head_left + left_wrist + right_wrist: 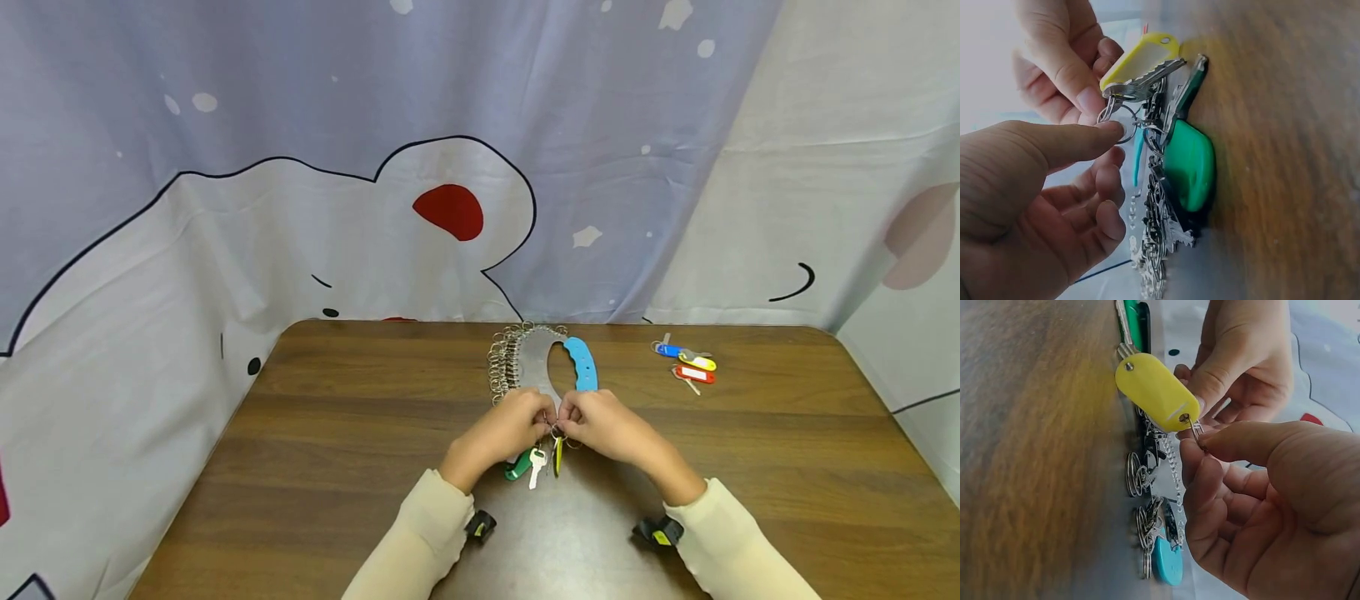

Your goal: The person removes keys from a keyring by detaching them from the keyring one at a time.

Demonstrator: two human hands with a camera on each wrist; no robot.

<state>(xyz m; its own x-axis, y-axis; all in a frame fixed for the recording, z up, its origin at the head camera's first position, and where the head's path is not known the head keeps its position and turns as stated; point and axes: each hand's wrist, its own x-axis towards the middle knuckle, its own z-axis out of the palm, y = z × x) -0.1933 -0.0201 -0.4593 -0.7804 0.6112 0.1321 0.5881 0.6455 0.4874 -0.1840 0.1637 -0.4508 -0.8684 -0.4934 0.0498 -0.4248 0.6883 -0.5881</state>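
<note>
A split ring (1194, 430) was pinched in the grip of left hand (521, 418) and right hand (602, 421); the yellow tag (1154, 390) was suspended lengthwise toward the person.

And it's no legible writing anywhere! Right at the grip, the pinched ring's yellow tag (1139, 60) shows a pale label window, nothing readable on it; well right of the grip, a white-labelled red tag (695, 374) and loose yellow tag (698, 361), too small to read!
</note>
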